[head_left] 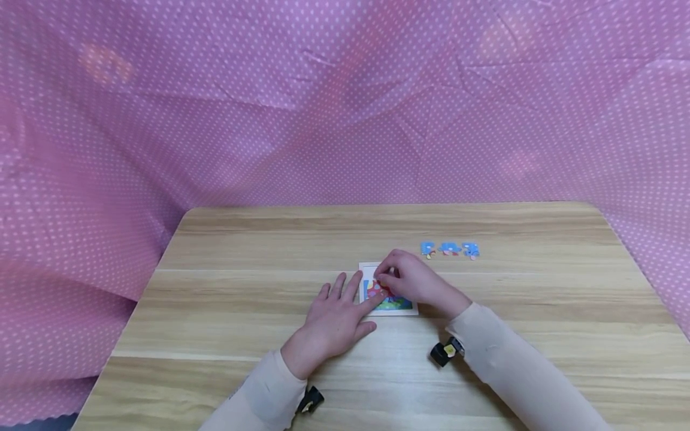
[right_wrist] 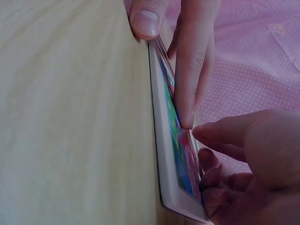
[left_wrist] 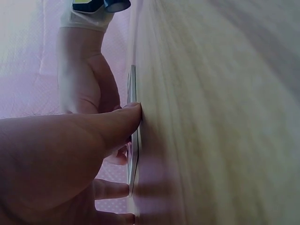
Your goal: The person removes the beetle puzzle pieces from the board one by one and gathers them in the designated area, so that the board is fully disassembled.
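Note:
A small jigsaw puzzle in a white frame [head_left: 362, 308] lies on the table, with red mushroom and green grass artwork in its lower part. My left hand [head_left: 335, 320] spreads its fingers beside it, the index fingertip pressing on the picture. In the left wrist view the thumb [left_wrist: 124, 121] is at the near edge of the frame. Over the upper right of the puzzle, my right hand [head_left: 412, 276] curls its fingers and pinches a puzzle piece at the picture's surface, the piece mostly hidden by the fingers. The right wrist view shows its fingertips [right_wrist: 209, 158] low against the board.
Three loose blue puzzle pieces lie in a row behind the right hand: a left piece [head_left: 427, 247], a middle piece [head_left: 450, 246] and a right piece [head_left: 471, 248]. The wooden table [head_left: 226, 287] ends at a pink dotted curtain [head_left: 345, 149]. Each wrist wears a small black camera.

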`<state>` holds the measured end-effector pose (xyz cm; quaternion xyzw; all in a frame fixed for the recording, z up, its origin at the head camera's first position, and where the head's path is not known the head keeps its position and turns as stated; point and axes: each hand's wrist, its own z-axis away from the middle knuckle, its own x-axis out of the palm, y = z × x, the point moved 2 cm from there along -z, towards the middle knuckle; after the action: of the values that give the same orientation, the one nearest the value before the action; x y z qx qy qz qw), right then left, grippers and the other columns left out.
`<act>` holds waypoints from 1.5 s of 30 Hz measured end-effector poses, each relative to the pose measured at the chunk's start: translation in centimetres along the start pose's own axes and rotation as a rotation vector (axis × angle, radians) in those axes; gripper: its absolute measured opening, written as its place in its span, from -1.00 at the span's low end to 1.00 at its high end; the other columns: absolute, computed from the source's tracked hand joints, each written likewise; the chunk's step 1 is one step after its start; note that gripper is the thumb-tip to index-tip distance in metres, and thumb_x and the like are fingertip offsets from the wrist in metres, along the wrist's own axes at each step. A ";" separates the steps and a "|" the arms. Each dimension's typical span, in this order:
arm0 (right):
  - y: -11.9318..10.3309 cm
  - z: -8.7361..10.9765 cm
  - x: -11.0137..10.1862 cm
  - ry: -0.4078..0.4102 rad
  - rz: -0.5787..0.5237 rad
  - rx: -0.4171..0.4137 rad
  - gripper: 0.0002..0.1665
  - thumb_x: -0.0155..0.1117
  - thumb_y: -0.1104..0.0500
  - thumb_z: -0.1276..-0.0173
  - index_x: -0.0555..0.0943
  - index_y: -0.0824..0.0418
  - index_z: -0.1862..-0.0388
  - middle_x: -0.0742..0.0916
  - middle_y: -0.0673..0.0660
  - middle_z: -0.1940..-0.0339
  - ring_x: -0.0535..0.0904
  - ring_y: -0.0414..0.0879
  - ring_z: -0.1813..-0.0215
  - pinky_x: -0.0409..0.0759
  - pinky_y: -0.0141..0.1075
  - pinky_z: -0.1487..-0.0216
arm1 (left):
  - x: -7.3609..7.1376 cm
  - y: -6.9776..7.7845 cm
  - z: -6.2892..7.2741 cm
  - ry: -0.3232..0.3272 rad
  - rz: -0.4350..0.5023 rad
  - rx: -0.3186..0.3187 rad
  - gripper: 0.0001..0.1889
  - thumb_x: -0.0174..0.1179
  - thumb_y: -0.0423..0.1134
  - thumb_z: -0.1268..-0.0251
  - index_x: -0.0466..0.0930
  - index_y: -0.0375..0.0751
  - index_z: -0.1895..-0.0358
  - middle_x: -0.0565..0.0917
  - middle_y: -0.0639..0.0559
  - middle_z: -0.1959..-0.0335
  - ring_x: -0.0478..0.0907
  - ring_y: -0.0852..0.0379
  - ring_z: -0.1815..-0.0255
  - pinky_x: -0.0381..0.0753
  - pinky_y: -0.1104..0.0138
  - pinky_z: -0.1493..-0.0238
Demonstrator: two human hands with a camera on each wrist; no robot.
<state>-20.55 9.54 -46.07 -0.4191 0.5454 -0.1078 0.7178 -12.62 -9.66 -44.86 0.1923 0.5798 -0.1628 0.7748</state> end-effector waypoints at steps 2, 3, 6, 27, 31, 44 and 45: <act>-0.1 0.0 0.1 0.003 0.020 -0.008 -0.84 0.36 0.20 -0.58 0.84 0.16 0.05 0.77 0.09 0.05 0.64 -0.12 0.06 0.67 -0.17 -0.04 | 0.0 0.0 0.0 0.004 -0.003 0.000 -0.38 0.03 0.24 -0.69 0.20 0.47 -0.71 0.11 -0.20 -0.79 0.15 -0.42 -0.74 0.32 -0.31 -0.59; -0.2 0.0 0.2 0.003 0.025 -0.010 -0.84 0.36 0.20 -0.58 0.85 0.17 0.05 0.77 0.09 0.05 0.64 -0.12 0.05 0.67 -0.16 -0.06 | 0.0 0.0 0.1 0.005 -0.004 0.000 -0.38 0.03 0.24 -0.69 0.21 0.47 -0.71 0.12 -0.20 -0.79 0.15 -0.42 -0.74 0.32 -0.30 -0.59; -0.4 0.0 0.3 -0.002 0.032 -0.004 -0.84 0.35 0.20 -0.58 0.85 0.17 0.07 0.76 0.09 0.04 0.64 -0.12 0.04 0.67 -0.15 -0.07 | 0.0 0.0 0.1 0.003 -0.007 -0.002 -0.38 0.03 0.24 -0.69 0.22 0.47 -0.70 0.11 -0.20 -0.79 0.15 -0.42 -0.74 0.32 -0.30 -0.60; -0.1 0.0 0.5 -0.026 -0.047 0.072 -0.85 0.33 0.18 -0.60 0.82 0.15 0.09 0.75 0.09 0.09 0.61 -0.13 0.16 0.62 -0.26 0.10 | 0.2 0.0 0.0 -0.027 0.007 -0.010 -0.39 0.00 0.25 -0.70 0.19 0.49 -0.71 0.05 -0.17 -0.82 0.09 -0.41 -0.77 0.26 -0.30 -0.63; -0.1 -0.1 0.5 -0.040 -0.085 0.097 -0.87 0.34 0.18 -0.60 0.81 0.14 0.08 0.79 0.05 0.16 0.62 -0.14 0.17 0.63 -0.28 0.09 | 0.1 0.0 -0.1 -0.031 0.007 -0.009 -0.39 0.00 0.25 -0.70 0.21 0.48 -0.70 0.04 -0.17 -0.82 0.08 -0.41 -0.77 0.26 -0.30 -0.63; -0.4 0.0 0.5 -0.069 -0.114 0.078 -0.87 0.35 0.20 -0.59 0.82 0.14 0.05 0.81 0.01 0.24 0.62 -0.16 0.22 0.63 -0.29 0.10 | -0.2 0.0 0.0 -0.038 -0.005 -0.012 -0.39 0.02 0.24 -0.69 0.21 0.50 -0.70 0.06 -0.16 -0.81 0.10 -0.40 -0.76 0.27 -0.30 -0.63; -0.5 0.0 0.5 -0.072 -0.117 0.083 -0.87 0.35 0.21 -0.59 0.82 0.13 0.06 0.81 0.01 0.24 0.62 -0.16 0.22 0.64 -0.29 0.09 | -0.2 0.1 0.0 -0.039 -0.004 -0.013 -0.39 0.02 0.25 -0.69 0.21 0.50 -0.70 0.06 -0.16 -0.81 0.10 -0.40 -0.76 0.27 -0.30 -0.63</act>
<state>-20.22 8.99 -46.06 -0.4240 0.4890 -0.1571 0.7459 -12.67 -9.59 -44.68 0.1831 0.5660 -0.1643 0.7869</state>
